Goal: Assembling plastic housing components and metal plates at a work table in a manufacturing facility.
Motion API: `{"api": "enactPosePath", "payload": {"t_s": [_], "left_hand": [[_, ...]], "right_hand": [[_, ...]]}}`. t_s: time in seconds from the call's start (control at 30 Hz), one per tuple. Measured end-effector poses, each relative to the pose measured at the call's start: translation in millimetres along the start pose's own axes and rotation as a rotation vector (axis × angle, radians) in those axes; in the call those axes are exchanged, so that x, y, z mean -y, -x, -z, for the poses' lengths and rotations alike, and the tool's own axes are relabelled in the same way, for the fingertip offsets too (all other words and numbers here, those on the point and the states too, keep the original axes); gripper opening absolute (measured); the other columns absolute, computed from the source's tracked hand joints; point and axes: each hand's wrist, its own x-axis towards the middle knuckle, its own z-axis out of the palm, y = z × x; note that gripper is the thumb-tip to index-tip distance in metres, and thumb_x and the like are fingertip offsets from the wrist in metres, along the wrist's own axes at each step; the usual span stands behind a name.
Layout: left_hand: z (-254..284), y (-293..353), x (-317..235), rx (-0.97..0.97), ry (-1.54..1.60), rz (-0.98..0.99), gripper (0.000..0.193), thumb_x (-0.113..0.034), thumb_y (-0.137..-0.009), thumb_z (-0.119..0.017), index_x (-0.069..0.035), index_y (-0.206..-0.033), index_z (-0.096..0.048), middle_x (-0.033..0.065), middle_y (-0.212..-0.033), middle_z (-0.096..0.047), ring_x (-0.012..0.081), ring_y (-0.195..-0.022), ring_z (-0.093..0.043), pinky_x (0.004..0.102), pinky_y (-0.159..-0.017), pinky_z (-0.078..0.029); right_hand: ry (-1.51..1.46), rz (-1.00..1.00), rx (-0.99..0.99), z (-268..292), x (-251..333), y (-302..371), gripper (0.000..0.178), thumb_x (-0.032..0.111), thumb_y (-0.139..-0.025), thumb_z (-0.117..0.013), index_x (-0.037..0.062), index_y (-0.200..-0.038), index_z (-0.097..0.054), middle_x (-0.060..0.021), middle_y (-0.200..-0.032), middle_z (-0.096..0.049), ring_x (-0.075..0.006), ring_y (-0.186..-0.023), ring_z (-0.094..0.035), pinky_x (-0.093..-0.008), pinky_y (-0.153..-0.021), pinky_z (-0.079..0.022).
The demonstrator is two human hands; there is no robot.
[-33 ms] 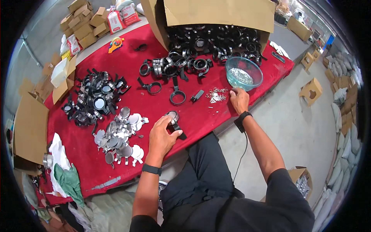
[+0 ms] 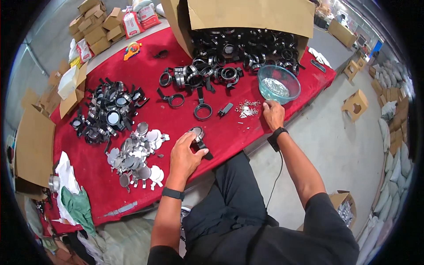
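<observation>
My left hand (image 2: 183,155) grips a ring part with a black handle (image 2: 199,134) near the table's front edge. Its fingers lie over the round silver-rimmed end, and the thumb rests by the handle. Farther right, my right hand (image 2: 274,115) rests on the cloth with curled fingers; whatever they may hold is hidden. Beside it lies a small heap of metal clips (image 2: 248,108). A clear bowl (image 2: 293,90) of small silver pieces stands just beyond that hand. Between the hands and the far box lie a black ring with handle (image 2: 203,112) and a loose black handle piece (image 2: 225,109).
Silver discs with tabs (image 2: 134,154) are heaped left of my left hand, and assembled black ring parts (image 2: 110,112) pile up beyond them. A cardboard box (image 2: 249,17) spills black rings at the back. Red cloth (image 2: 150,95) covers the table; a green cloth (image 2: 78,205) hangs at left.
</observation>
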Motion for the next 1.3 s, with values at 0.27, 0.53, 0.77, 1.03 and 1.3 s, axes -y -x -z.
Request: {"api": "enactPosePath", "payload": {"t_s": [0.27, 0.53, 0.77, 1.03, 1.3], "left_hand": [[-3.3, 0.6, 5.1, -0.005, -0.020, -0.034, 0.067, -0.021, -0.075, -0.096, 0.004, -0.132, -0.072, 0.0259, -0.142, -0.070, 0.0400, -0.134, -0.067, 0.0448, -0.117, -0.052], [-2.7, -1.3, -0.8, 0.005, -0.046, -0.033, 0.065, -0.021, -0.075, -0.096, 0.005, -0.130, -0.072, 0.0266, -0.142, -0.070, 0.0410, -0.135, -0.066, 0.0453, -0.118, -0.051], [2.1, -11.5, 5.0, 0.027, -0.062, -0.096, 0.067, -0.025, -0.078, -0.094, 0.000, -0.136, -0.071, 0.0257, -0.141, -0.071, 0.0413, -0.136, -0.065, 0.0466, -0.118, -0.051], [-0.9, -13.2, -0.1, 0.046, -0.059, -0.019, 0.061, -0.025, -0.077, -0.094, -0.004, -0.129, -0.071, 0.0186, -0.122, -0.077, 0.0383, -0.114, -0.073, 0.0476, -0.103, -0.056], [10.2, -18.6, 2.7, 0.141, -0.027, 0.001, 0.046, -0.021, -0.086, -0.083, -0.001, -0.126, -0.074, 0.0222, -0.136, -0.073, 0.0422, -0.130, -0.066, 0.0492, -0.112, -0.053]], "right_hand": [[0.225, 0.266, 0.067, -18.9, 0.6, -16.0, 0.012, 0.016, -0.096, -0.067, 0.0077, -0.099, -0.075, -0.0243, -0.089, -0.072, -0.0459, -0.088, -0.074, -0.0573, -0.076, -0.059], [0.114, 0.192, -0.040, -17.6, -12.3, -1.7, 0.014, 0.010, -0.096, -0.064, 0.0047, -0.102, -0.075, -0.0236, -0.098, -0.073, -0.0469, -0.093, -0.072, -0.0565, -0.082, -0.058], [-0.418, -0.097, 0.147, 12.2, 24.0, 21.7, 0.024, 0.015, -0.098, -0.075, 0.0018, -0.116, -0.083, -0.0206, -0.113, -0.081, -0.0321, -0.107, -0.079, -0.0394, -0.097, -0.060], [-0.611, 0.332, 0.362, 16.9, 149.1, 93.7, 0.014, 0.005, -0.091, -0.082, 0.0020, -0.105, -0.080, -0.0159, -0.098, -0.079, -0.0318, -0.090, -0.079, -0.0387, -0.080, -0.062], [-0.658, 0.670, 0.302, -16.3, 167.1, 108.2, 0.018, -0.004, -0.088, -0.075, 0.0042, -0.104, -0.075, -0.0141, -0.098, -0.076, -0.0344, -0.089, -0.077, -0.0424, -0.078, -0.062]]}}
